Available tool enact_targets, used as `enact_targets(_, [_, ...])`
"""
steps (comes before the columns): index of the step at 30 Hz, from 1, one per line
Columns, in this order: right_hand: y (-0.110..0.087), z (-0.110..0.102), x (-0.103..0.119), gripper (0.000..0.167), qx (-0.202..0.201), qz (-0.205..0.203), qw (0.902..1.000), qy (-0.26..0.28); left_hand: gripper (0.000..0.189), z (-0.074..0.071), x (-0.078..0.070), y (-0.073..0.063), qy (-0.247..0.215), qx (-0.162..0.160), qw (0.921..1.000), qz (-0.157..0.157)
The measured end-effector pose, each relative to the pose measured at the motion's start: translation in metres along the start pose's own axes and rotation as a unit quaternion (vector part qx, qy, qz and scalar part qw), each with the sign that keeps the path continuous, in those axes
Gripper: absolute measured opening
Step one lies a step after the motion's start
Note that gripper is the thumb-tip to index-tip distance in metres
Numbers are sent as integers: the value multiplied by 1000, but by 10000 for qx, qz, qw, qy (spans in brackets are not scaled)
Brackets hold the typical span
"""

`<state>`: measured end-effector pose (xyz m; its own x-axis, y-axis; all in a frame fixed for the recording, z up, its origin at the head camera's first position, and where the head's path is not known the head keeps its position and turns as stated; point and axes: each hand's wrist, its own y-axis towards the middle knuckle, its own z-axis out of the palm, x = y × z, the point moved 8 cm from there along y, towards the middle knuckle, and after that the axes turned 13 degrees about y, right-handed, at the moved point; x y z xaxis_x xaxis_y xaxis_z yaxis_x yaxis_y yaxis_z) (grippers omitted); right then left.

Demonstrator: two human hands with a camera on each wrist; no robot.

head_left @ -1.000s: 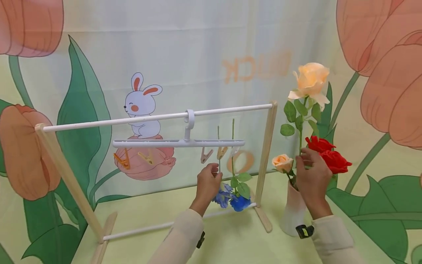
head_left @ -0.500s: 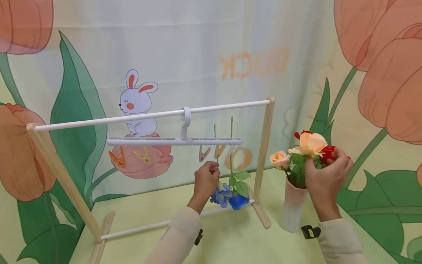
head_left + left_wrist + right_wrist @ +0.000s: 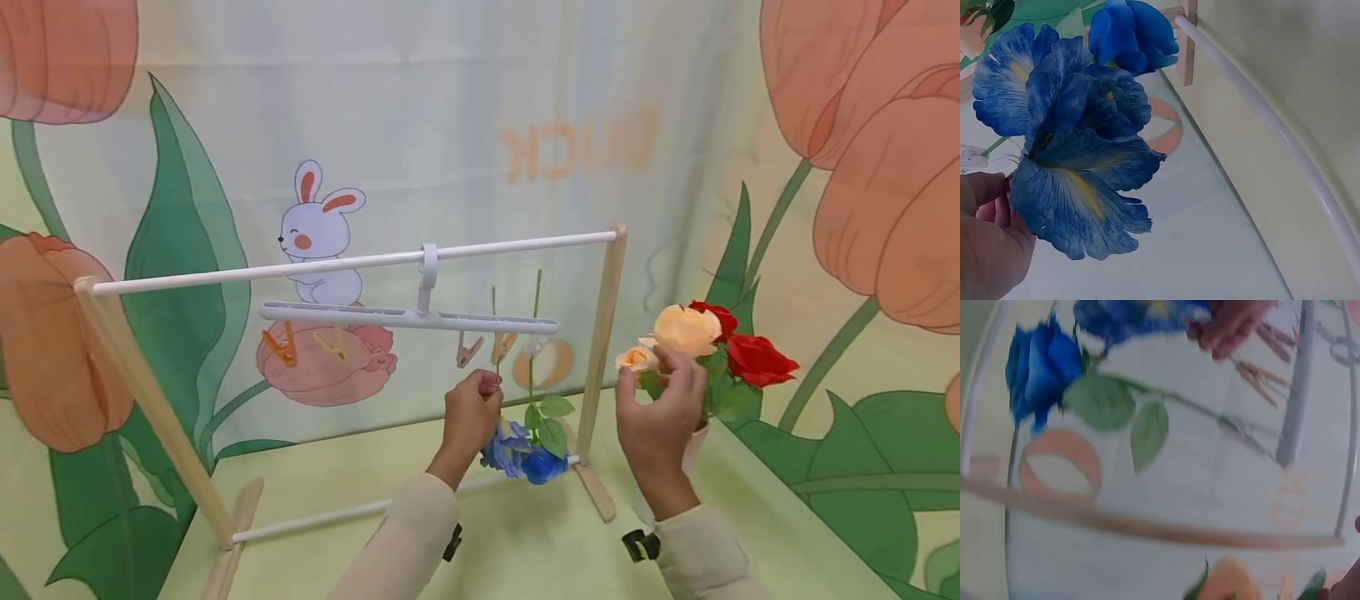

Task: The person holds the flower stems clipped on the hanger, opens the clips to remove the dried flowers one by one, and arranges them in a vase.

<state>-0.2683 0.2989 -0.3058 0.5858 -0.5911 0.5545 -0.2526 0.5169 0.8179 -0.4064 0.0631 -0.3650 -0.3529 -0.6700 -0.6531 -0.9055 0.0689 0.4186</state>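
Blue ruffled flower (image 3: 507, 448) hangs head-down, stem near vertical, pinched by the left hand (image 3: 468, 417) just below a peg (image 3: 504, 346); the right hand (image 3: 663, 425), fingers parted, is farther off.

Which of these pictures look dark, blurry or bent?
Head view: brightest and mostly clear; left wrist view: dimmer, blue iris crisply veined, white bottom rod appears bowed; right wrist view: also dim, wooden upright and blue rose blurred.

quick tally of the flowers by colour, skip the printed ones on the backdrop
Blue: 2, ruffled bloom and smoother bloom
Peach: 2, large rose and small rose
Red: 2, upper red rose and lower red rose
Total: 6
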Motion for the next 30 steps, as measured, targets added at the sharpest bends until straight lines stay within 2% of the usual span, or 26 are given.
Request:
enact_targets(4, [-19,37,0,42,553,328,9976,264,9,-2,-2,0,7,-11,10000,43])
enact_targets(7, [-30,66,0,40,1027,782,9908,416,8,-2,-2,1,58,-31,10000,56])
enact_targets(11, [-42,103,-2,42,1540,1561,9734,669,9,-3,-2,1,69,-31,10000,24])
enact_targets(14, [-50,123,-7,46,1728,2107,9594,729,10,-2,-2,-2,46,55,10000,-43])
enact_targets(20, [-58,146,-14,48,1554,2734,9455,841,10,0,-1,-8,145,86,9998,-70])
enact_targets(26, [-54,156,-11,44,996,3073,9402,1078,10,-2,-3,-7,188,132,9997,-36])
enact_targets(30, [-54,157,-10,41,687,3138,9403,1127,11,-2,-5,-8,261,177,9995,-43])
